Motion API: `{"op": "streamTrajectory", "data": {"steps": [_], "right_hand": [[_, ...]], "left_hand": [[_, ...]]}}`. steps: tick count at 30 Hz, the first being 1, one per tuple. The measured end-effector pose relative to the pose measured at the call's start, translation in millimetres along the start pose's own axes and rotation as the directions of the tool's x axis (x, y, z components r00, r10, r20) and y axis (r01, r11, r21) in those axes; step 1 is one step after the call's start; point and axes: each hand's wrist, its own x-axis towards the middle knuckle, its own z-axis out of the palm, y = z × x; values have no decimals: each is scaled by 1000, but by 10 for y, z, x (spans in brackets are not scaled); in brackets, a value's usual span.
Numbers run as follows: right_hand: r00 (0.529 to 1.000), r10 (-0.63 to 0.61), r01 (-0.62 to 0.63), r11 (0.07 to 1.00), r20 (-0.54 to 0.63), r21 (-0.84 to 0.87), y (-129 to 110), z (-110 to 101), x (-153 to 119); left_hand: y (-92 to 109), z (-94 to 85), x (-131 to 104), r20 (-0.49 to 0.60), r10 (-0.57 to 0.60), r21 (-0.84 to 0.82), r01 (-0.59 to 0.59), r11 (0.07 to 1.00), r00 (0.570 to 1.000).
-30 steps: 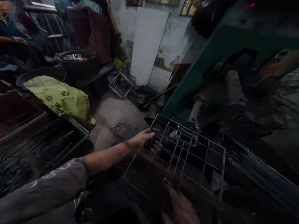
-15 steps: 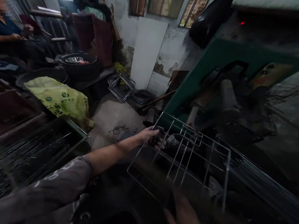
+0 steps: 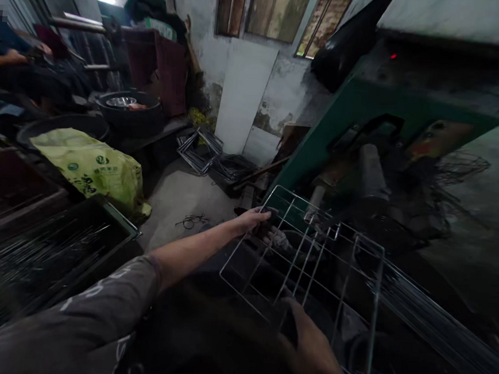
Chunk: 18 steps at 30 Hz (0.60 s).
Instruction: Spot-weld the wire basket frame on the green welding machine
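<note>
You hold a wire rack point(image 3: 308, 261) in both hands, right in front of the green machine point(image 3: 367, 121), and the step in hand looks like lining that rack up under the machine's head; every place below is told from the rack. Your left hand point(image 3: 253, 221) is clenched around its far left corner, thumb on top and fingers wrapped under the rim wire. Your right hand point(image 3: 310, 344) is at its near edge, fingertips up against the frame wire, but the blur and the dark keep me from telling whether it is truly gripping or only steadying. The rack lies nearly flat, tilted a little up on its far side, with a raised wire post on its right edge. Just beyond its far edge stand the machine's round electrodes point(image 3: 369, 173), close above the cross wires but, as far as I can tell, not touching them. To its right runs a bundle of straight rods point(image 3: 438, 317), and well to its left sit a tray of more wires point(image 3: 45, 251) and a yellow-green bag point(image 3: 91, 166). Far off to the left a co-worker's arm point(image 3: 3, 58) is busy elsewhere. I judge the next move calls for a level rack, a chosen wire crossing brought squarely under the electrodes, and both your hands kept clear of that spot
</note>
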Motion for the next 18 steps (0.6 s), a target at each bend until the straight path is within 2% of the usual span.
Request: {"op": "streamTrajectory", "data": {"steps": [4,8,13,18], "right_hand": [[1000,-1,1,1000,-12,8,-15,-51,56],[1000,-25,25,999,2,-24,52,-10,64],[997,-37,42,997,-75,66,138,27,35],[999,-29,33,995,-40,92,97,-34,57]], "left_hand": [[8,-5,42,7,-1,6,1,1000,1000],[13,3,27,-11,0,5,0,1000,1000],[-15,4,21,-2,-17,-33,17,999,1000],[-22,40,25,-38,-43,-31,42,999,998]]}}
